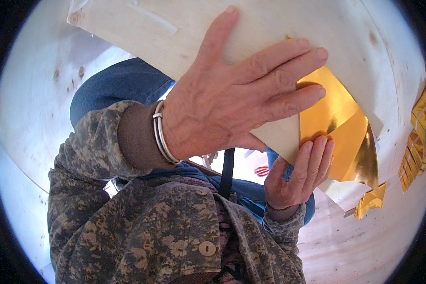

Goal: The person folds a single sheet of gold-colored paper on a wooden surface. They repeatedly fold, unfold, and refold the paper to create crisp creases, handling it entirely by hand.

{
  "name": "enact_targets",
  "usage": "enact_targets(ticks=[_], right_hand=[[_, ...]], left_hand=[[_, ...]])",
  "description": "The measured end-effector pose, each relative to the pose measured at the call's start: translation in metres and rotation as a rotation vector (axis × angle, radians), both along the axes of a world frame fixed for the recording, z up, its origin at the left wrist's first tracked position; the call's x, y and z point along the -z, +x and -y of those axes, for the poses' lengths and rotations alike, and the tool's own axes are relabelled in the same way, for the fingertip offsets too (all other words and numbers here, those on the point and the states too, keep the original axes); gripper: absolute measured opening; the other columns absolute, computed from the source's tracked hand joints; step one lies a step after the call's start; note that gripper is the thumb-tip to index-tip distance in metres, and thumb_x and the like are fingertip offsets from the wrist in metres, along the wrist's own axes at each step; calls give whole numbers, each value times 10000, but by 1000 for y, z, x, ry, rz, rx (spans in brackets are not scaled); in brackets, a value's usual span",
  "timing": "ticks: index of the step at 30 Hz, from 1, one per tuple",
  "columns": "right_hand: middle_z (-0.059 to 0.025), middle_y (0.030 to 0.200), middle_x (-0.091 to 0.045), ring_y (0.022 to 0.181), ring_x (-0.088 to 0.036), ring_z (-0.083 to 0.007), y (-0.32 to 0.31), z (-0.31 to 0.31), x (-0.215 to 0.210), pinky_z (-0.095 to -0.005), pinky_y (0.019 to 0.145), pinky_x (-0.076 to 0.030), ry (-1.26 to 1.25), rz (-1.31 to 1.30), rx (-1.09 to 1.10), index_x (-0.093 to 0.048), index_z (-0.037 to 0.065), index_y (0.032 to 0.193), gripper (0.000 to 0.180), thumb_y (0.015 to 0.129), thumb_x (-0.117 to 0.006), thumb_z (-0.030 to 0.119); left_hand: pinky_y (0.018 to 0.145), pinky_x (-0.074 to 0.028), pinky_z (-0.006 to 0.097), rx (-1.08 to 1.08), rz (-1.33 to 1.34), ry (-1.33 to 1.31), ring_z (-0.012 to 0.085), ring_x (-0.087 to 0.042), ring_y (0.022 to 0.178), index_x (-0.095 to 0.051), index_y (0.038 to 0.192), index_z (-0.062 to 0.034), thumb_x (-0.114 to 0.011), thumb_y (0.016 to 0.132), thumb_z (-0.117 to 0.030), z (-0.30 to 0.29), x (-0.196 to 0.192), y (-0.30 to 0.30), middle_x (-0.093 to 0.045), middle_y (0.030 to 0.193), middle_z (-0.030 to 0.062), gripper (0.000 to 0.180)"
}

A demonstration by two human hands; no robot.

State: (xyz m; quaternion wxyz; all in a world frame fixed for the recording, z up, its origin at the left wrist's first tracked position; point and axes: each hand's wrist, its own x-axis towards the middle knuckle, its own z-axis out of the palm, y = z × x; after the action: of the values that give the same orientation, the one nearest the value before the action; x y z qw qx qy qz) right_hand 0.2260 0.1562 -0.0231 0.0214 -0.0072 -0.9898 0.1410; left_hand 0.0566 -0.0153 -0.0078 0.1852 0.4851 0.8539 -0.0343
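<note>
A sheet of shiny gold paper point(338, 113) with a crease across it lies on a pale wooden board point(279, 137). My left hand point(251, 90) is flat and open, its fingers spread over the board and the paper's left part, which they partly hide. At the near edge of the paper rests my right hand point(303, 175), fingers stretched out side by side on the gold surface and thumb apart by the board's edge. Part of the paper at the right curves and catches the light.
Several folded gold paper pieces point(414, 142) sit in a row at the far right. Another folded gold piece point(371, 201) lies below the board's right side. My bent jeans-clad knee point(118, 87) is left of the board. A small red object point(261, 171) shows beneath it.
</note>
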Motion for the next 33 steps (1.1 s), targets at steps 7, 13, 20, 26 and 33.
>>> enact_targets(ticks=[7,13,20,26,33], right_hand=[[-243,1385,-554,1308,-500,-445,-2,2,-1,-563,1103,-343,-2,3,1,-538,-7,1325,431,939,-563,183],[-244,1387,-552,1308,-497,-454,1,-3,-2,-572,1098,-347,6,-2,15,-534,5,1324,434,931,-568,189],[-238,1395,-543,1305,-496,-456,4,-7,-2,-592,1084,-361,-1,-8,27,-524,14,1335,452,930,-582,205],[-227,1448,-510,1371,-446,-440,1,-4,-5,-528,1142,-337,-17,21,22,-510,12,1388,447,1002,-551,232],[-229,1450,-508,1371,-449,-432,-1,-5,-7,-524,1141,-337,-23,17,17,-507,-7,1389,450,998,-548,212]], left_hand=[[1123,-84,645,-181,109,287,213,-370,1447,-471,1467,-299,-556,666,-683,4,6,-2,-353,1599,51,892],[1175,-56,645,-82,-99,327,196,-364,1450,-491,1456,-330,-510,613,-614,-6,8,23,-422,1552,-95,890],[1184,-88,624,-74,-64,298,192,-373,1446,-504,1437,-316,-542,580,-586,-10,6,35,-428,1551,-81,899],[1173,-124,621,-216,130,326,201,-391,1435,-486,1457,-223,-591,535,-526,-8,2,19,-420,1560,4,977],[1147,-123,663,-205,82,326,213,-387,1433,-462,1473,-216,-616,492,-509,-11,4,15,-401,1571,14,1035]])
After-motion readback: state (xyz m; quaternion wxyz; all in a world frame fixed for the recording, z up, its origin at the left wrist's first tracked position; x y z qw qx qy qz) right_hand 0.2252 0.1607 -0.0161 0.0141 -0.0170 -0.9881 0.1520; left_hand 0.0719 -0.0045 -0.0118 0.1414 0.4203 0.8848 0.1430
